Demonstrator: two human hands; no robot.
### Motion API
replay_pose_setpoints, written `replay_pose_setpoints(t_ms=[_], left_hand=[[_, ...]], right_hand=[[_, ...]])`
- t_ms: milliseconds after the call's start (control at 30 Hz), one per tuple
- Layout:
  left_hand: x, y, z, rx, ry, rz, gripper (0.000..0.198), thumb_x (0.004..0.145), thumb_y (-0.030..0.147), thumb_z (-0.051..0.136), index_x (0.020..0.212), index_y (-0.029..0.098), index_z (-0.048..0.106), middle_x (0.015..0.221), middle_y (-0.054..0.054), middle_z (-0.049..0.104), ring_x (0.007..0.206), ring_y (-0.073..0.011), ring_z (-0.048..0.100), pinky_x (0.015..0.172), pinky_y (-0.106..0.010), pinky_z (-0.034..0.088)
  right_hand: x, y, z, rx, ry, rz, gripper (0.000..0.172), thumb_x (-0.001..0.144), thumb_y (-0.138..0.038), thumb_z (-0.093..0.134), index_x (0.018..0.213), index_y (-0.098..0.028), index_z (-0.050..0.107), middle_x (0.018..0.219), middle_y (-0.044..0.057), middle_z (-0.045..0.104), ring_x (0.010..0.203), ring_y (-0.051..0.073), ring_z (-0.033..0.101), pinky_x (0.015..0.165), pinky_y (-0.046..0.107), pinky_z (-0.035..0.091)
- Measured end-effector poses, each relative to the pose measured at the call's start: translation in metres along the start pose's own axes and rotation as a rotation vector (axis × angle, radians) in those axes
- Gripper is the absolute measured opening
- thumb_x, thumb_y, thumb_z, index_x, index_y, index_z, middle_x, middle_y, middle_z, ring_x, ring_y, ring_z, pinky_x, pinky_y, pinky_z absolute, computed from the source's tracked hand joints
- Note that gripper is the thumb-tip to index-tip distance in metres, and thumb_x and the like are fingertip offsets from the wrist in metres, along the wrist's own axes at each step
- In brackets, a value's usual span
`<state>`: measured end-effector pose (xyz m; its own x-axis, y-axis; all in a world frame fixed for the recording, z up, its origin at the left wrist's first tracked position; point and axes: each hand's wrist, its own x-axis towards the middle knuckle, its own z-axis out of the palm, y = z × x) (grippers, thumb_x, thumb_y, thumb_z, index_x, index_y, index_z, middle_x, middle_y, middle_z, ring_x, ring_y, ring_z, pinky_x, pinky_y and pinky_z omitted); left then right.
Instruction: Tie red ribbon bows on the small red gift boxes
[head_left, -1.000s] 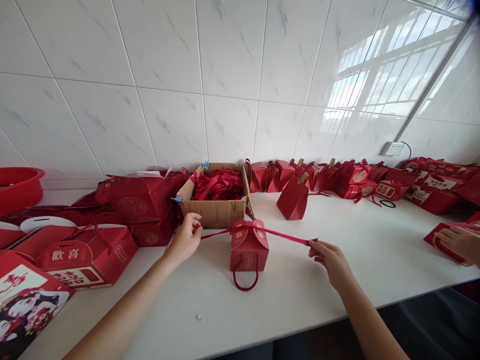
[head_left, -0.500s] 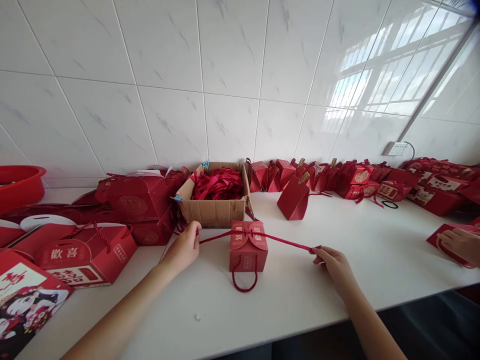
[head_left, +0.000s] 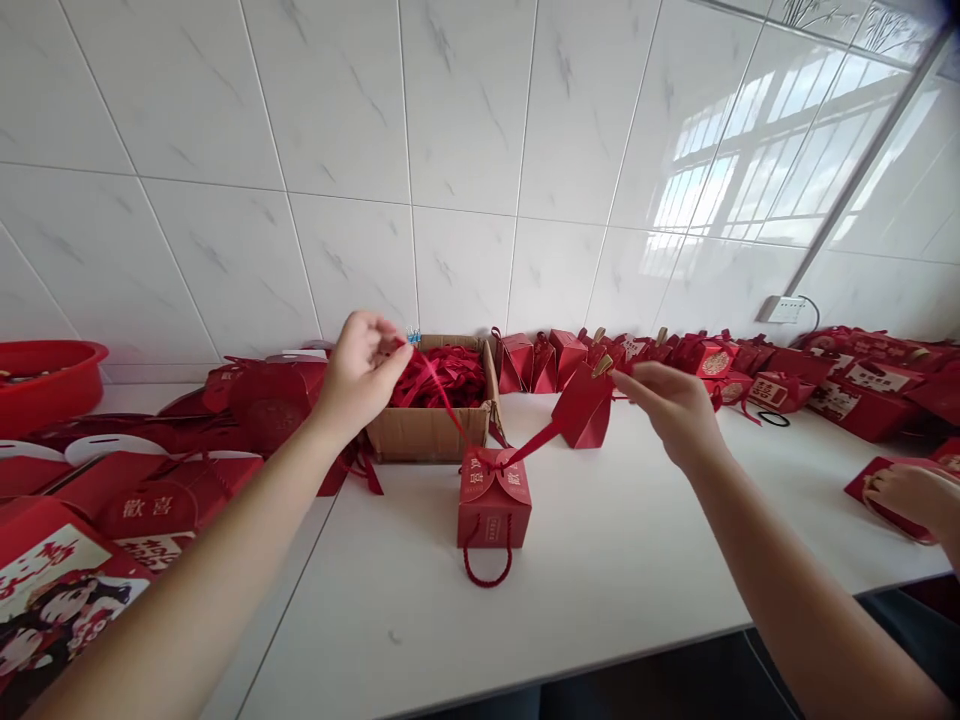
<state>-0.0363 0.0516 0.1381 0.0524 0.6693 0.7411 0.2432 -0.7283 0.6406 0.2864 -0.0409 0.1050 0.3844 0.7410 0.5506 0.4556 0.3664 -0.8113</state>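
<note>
A small red gift box (head_left: 493, 502) with gold print and a red rope handle stands on the white table (head_left: 600, 580). A red ribbon (head_left: 450, 408) runs through its top and rises in a V to both my hands. My left hand (head_left: 360, 372) pinches the ribbon's left end up in front of the cardboard box. On the right, my right hand (head_left: 670, 405) pinches the other end at about the same height. Both hands are raised above the table.
An open cardboard box (head_left: 435, 425) full of red ribbons stands behind the gift box. Larger red boxes (head_left: 150, 495) are piled at the left beside a red basin (head_left: 45, 380). Several small red boxes (head_left: 675, 360) line the wall. Another person's hand (head_left: 904, 497) holds a flat red piece at the right.
Both my hands have lifted from table height and drawn inward. The ribbon, stretched flat across the box top before, now slopes up from it on both sides.
</note>
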Motion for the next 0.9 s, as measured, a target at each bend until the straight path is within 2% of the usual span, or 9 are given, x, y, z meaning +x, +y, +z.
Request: replay_pose_setpoints(t_ms=[100,200,333,433,600,667,767,833,900], left_hand=[[0.021,0.032,0.017,0.039,-0.178,0.099,0.023,0.075,0.017,0.058,0.093,0.021,0.042,0.083,0.001,0.057,0.078,-0.013,0.057,0.067,-0.026,0.043],[0.03,0.053,0.031,0.124,-0.275,0.224,0.021,0.077,0.014,0.055,0.093,0.02,0.042,0.084,0.001,0.057,0.08,-0.0132,0.057,0.067,-0.027,0.042],[0.035,0.067,0.043,0.258,-0.354,0.384,0.022,0.081,0.012,0.051,0.099,0.021,0.042,0.079,0.002,0.061,0.072,-0.0121,0.056,0.065,-0.028,0.04],[0.036,0.073,0.046,0.301,-0.359,0.418,0.027,0.081,0.012,0.052,0.104,0.021,0.041,0.077,0.003,0.063,0.067,-0.0114,0.057,0.061,-0.027,0.038],[0.036,0.079,0.051,0.275,-0.339,0.463,0.029,0.08,0.012,0.054,0.104,0.02,0.041,0.074,0.004,0.064,0.075,-0.0134,0.061,0.061,-0.026,0.04],[0.035,0.08,0.053,0.224,-0.336,0.418,0.03,0.079,0.012,0.055,0.103,0.02,0.041,0.072,0.004,0.063,0.075,-0.0139,0.061,0.061,-0.026,0.042],[0.036,0.075,0.052,0.052,-0.341,0.223,0.026,0.078,0.012,0.053,0.098,0.021,0.04,0.071,0.003,0.061,0.069,-0.0141,0.062,0.059,-0.027,0.046],[0.036,0.065,0.044,-0.033,-0.332,0.039,0.022,0.079,0.012,0.048,0.096,0.02,0.038,0.067,0.003,0.058,0.059,-0.014,0.061,0.056,-0.029,0.047],[0.034,0.047,0.029,0.061,-0.35,-0.108,0.022,0.077,0.012,0.044,0.096,0.02,0.039,0.061,0.004,0.054,0.05,-0.0143,0.057,0.054,-0.03,0.047]], right_hand=[[0.021,-0.049,0.023,-0.032,-0.166,-0.179,0.024,0.073,-0.039,0.069,0.072,-0.015,0.067,0.074,0.004,0.062,0.071,0.016,0.056,0.063,0.03,0.043],[0.033,-0.075,0.046,-0.042,-0.276,-0.274,0.021,0.074,-0.035,0.067,0.075,-0.015,0.068,0.077,0.004,0.065,0.07,0.015,0.059,0.065,0.032,0.046],[0.04,-0.086,0.064,-0.022,-0.334,-0.327,0.018,0.075,-0.032,0.067,0.078,-0.014,0.069,0.082,0.005,0.068,0.077,0.016,0.061,0.073,0.034,0.048],[0.04,-0.09,0.067,-0.002,-0.355,-0.318,0.018,0.075,-0.033,0.067,0.077,-0.015,0.069,0.082,0.005,0.068,0.079,0.017,0.062,0.075,0.035,0.048],[0.036,-0.094,0.068,0.009,-0.364,-0.309,0.02,0.076,-0.034,0.066,0.076,-0.014,0.069,0.077,0.004,0.067,0.075,0.016,0.06,0.072,0.034,0.047],[0.036,-0.094,0.069,0.046,-0.382,-0.262,0.022,0.076,-0.035,0.067,0.075,-0.013,0.068,0.072,0.003,0.065,0.069,0.014,0.058,0.068,0.033,0.046],[0.04,-0.084,0.064,0.207,-0.457,-0.108,0.024,0.077,-0.036,0.066,0.074,-0.013,0.065,0.069,0.002,0.062,0.067,0.012,0.058,0.069,0.031,0.047],[0.041,-0.071,0.053,0.304,-0.495,0.009,0.023,0.079,-0.035,0.063,0.075,-0.013,0.061,0.076,0.005,0.064,0.073,0.014,0.061,0.073,0.032,0.048],[0.04,-0.053,0.035,0.204,-0.485,0.075,0.023,0.082,-0.036,0.058,0.076,-0.014,0.059,0.082,0.008,0.064,0.077,0.017,0.063,0.073,0.033,0.049]])
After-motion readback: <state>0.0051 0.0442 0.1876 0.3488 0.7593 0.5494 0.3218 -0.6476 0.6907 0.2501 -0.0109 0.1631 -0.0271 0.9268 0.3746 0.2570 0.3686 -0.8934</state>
